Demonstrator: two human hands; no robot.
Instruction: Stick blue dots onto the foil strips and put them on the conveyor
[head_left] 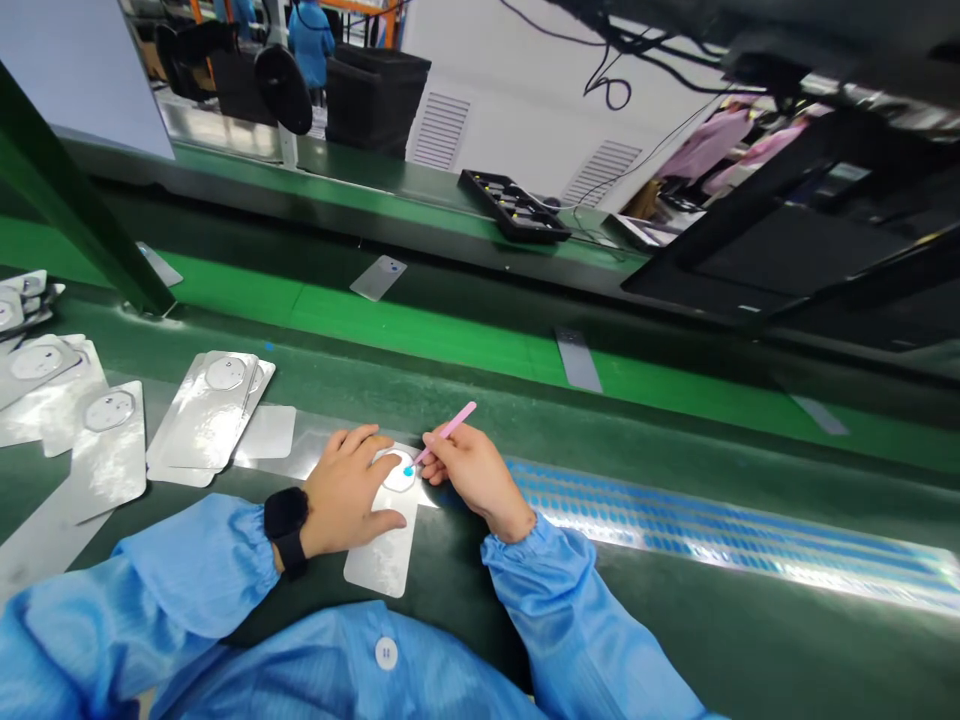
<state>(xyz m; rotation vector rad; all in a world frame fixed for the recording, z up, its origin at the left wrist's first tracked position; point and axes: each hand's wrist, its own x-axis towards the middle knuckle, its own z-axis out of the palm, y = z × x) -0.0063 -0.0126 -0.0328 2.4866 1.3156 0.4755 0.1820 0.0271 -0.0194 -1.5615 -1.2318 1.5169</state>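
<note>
The white wall (pixel 510 90) carries 2 slatted vents (pixel 442 131).

No words, brands or numbers can be read; small dark marks on the plates (pixel 111 450) are illegible

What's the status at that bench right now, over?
Left hand spread over the panel, left side. Right hand gripping pink tool, tip at blue dot. Nothing visible blocking the tip; stacked panels lie left, apart from both hands.
</note>
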